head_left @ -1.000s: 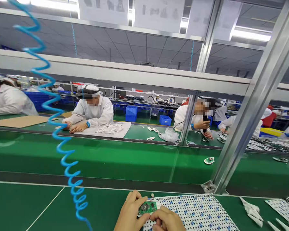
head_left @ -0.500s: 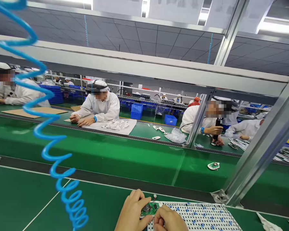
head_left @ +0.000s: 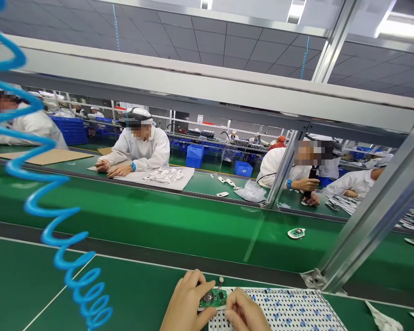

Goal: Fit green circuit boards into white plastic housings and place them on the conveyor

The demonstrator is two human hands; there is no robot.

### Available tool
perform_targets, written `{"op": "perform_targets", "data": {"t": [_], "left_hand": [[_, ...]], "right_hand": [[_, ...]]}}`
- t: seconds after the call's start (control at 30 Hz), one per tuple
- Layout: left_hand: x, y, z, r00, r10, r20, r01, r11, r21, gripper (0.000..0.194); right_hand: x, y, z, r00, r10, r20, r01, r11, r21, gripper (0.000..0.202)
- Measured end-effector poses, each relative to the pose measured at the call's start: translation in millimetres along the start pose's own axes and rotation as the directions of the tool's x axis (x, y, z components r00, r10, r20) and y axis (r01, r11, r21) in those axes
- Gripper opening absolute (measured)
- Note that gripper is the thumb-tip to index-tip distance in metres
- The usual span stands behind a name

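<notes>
At the bottom centre, my left hand (head_left: 189,301) grips the left end of a small green circuit board (head_left: 214,298), thumb below and fingers above. My right hand (head_left: 245,310) is closed at the board's right end, its fingertips pressed together; anything between them is too small to make out. A small round part on a wire (head_left: 221,279) sticks up just above the board. Beneath the board and my right hand lies a white perforated sheet with blue marks (head_left: 296,308).
A green conveyor (head_left: 158,216) runs beyond my bench, carrying a white shell with a circuit board (head_left: 296,233). A metal post (head_left: 376,207) rises at right. A coiled blue hose (head_left: 51,216) hangs at left. Co-workers in white sit across the belt.
The shell on the conveyor has moved left. My right fingertips have shifted slightly along the board's right end. The hanging hose appears further left as the view shifts.
</notes>
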State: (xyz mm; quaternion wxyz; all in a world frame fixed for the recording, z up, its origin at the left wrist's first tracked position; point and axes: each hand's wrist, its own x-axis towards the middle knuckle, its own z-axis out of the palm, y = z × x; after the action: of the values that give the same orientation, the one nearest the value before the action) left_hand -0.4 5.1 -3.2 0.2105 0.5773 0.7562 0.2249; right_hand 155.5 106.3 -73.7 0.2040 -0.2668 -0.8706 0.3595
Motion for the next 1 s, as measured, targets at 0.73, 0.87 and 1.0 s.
{"op": "perform_targets", "data": {"t": [0.73,0.87,1.0], "left_hand": [[1.0,0.2,-6.3,0.999,0.000,0.050,0.000,1.000,0.001,0.033],[2.9,-3.3,-4.1,0.998,0.010,0.057,-0.011,1.000,0.018,0.032],[5.0,-4.7,-4.4,0.996,0.004,0.085,-0.005,1.000,0.022,0.036]], "right_hand": [[28.0,-19.4,-16.3,0.997,0.081,0.015,-0.082,0.996,0.024,0.014],[23.0,-13.0,-14.4,1.000,0.006,-0.021,-0.006,1.000,0.026,0.012],[21.0,-11.3,-15.7,0.999,-0.042,-0.013,0.040,0.989,-0.146,0.020]]}}
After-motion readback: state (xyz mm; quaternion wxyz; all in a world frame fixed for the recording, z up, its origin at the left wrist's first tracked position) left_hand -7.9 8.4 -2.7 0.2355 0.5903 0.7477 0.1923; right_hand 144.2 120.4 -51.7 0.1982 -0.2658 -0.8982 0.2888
